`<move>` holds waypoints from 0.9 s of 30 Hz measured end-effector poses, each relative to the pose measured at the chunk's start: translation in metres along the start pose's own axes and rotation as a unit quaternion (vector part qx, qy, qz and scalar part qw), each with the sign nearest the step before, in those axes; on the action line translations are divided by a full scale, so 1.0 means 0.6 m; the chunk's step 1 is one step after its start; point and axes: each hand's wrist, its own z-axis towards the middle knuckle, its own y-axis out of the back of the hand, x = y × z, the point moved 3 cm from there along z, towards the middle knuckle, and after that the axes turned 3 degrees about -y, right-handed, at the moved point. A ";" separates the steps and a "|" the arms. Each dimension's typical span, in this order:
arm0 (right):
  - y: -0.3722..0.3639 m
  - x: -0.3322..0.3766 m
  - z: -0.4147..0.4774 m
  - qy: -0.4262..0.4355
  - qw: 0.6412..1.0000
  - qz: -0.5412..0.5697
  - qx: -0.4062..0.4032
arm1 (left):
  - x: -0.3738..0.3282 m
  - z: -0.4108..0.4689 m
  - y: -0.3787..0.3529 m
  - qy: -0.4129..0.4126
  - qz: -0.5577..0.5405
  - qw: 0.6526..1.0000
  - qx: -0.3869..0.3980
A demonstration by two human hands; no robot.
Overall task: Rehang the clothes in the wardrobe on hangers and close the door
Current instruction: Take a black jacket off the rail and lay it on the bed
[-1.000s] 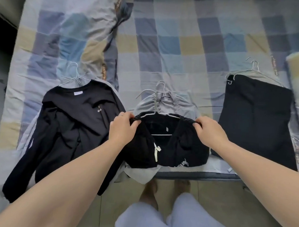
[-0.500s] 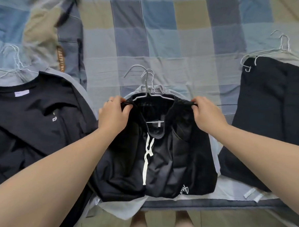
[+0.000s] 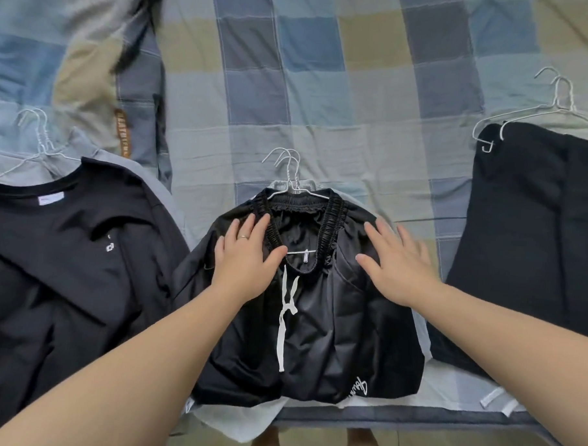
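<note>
Black shorts (image 3: pixel 314 341) with a white drawstring lie on the bed in front of me, their elastic waistband over a metal wire hanger (image 3: pixel 289 175). My left hand (image 3: pixel 247 254) rests flat on the left side of the waistband, fingers straight. On the right side of the shorts my right hand (image 3: pixel 395 261) lies flat with spread fingers. A black long-sleeved top (image 3: pixel 65 256) on wire hangers (image 3: pixel 37 137) lies to the left. To the right lies a black garment (image 3: pixel 534 240) on its own wire hangers (image 3: pixel 557 99).
All the clothes lie on a checked blue, grey and tan bedcover (image 3: pixel 326 72). A light grey garment (image 3: pixel 237 419) shows under the shorts at the bed's front edge. My feet (image 3: pixel 313 443) stand on the floor below. No wardrobe is in view.
Both hands let go of the waistband ends and now lie flat on the shorts. The shorts have been laid down on the bed. The camera has moved closer.
</note>
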 end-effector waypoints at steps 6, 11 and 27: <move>0.038 0.022 -0.144 0.008 1.000 -0.015 -0.010 | -0.034 -0.118 0.064 -0.005 0.003 0.999 0.035; 0.065 0.059 -0.271 -0.005 0.999 -0.034 -0.033 | -0.056 -0.223 0.114 -0.061 0.040 0.996 0.059; 0.038 0.126 -0.672 -0.167 0.973 0.022 -0.159 | -0.145 -0.467 0.240 -0.331 0.083 0.937 0.069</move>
